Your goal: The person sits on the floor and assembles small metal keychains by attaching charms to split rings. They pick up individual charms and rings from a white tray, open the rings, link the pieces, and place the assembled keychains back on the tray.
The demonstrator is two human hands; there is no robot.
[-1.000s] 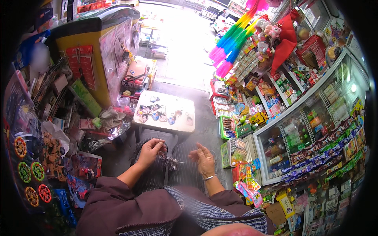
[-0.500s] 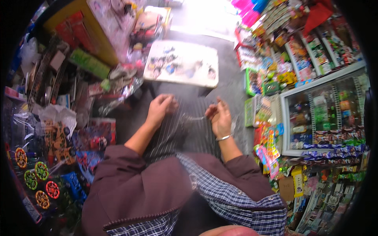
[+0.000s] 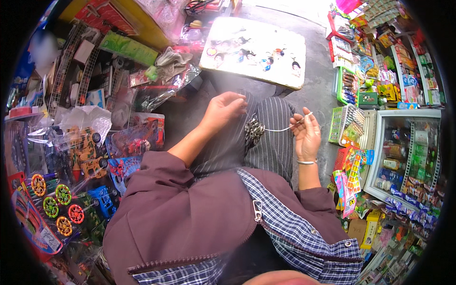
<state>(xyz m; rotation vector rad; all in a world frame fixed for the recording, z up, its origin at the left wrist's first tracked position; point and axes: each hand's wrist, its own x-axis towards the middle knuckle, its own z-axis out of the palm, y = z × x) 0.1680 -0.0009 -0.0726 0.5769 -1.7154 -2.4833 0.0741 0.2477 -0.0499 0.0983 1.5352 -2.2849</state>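
Note:
My left hand [image 3: 223, 110] rests on my striped lap with its fingers curled, just left of a bunch of small metal pieces [image 3: 254, 130]; whether it grips them is not clear. My right hand [image 3: 306, 134] is raised beside my knee and pinches the end of a thin white string [image 3: 280, 129] between thumb and fingers. The string runs taut from that hand to the metal bunch. A thin bangle circles my right wrist.
A white board [image 3: 256, 50] with small figure trinkets lies ahead on the grey floor. Packaged toys and toy cars [image 3: 85, 152] crowd the left. On the right stand a glass display case [image 3: 408, 156], a small green basket [image 3: 349, 126] and hanging snack packets.
The view has tilted further down onto my lap. My right hand has drawn the string out to the right, away from the metal bunch; the left hand stays at the bunch.

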